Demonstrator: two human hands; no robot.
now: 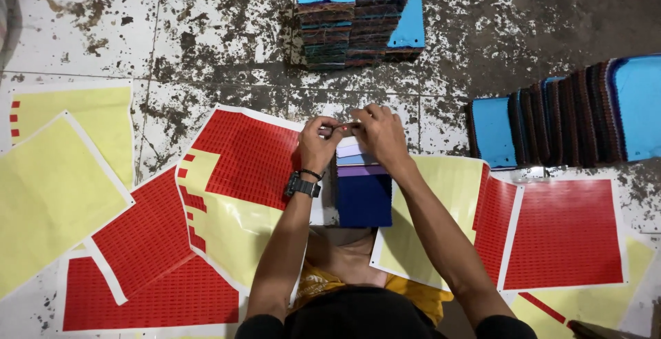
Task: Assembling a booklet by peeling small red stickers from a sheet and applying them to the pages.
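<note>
Both hands meet at the top edge of a fabric swatch card (pixel 363 187) resting on the person's lap. The left hand (pixel 318 142), with a black wristwatch (pixel 301 186) on its wrist, and the right hand (pixel 380 134) pinch a small red sticker (pixel 342 127) between their fingertips, just above the white, lilac and navy swatches. To do this well, I judge the sticker should be kept square to the card's edge and pressed flat from one end. Red sticker sheets (pixel 237 151) with yellow backing lie spread on the tiled floor (pixel 206 49); stacked blue-topped swatch bundles (pixel 358 15) sit beyond.
</note>
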